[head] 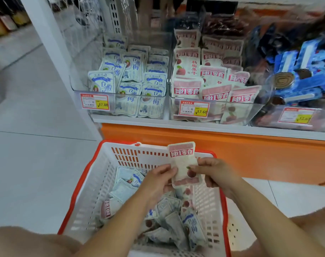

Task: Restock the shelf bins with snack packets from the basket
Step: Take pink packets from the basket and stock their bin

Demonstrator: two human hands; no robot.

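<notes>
A pink-and-white snack packet (183,162) stands upright above the white basket with the red rim (87,175). My left hand (158,180) pinches its left edge and my right hand (213,173) pinches its right edge. Several blue-and-white and pink packets (169,219) lie loose in the basket below. On the shelf, a clear bin (95,93) at the left holds blue-and-white packets. The middle clear bin (254,110) holds pink packets like the one I hold.
A third clear bin (269,119) at the right holds blue-wrapped snacks. Price tags (94,104) hang on the bin fronts. An orange base panel (232,151) runs under the white shelf. Grey floor tiles (37,154) stretch to the left.
</notes>
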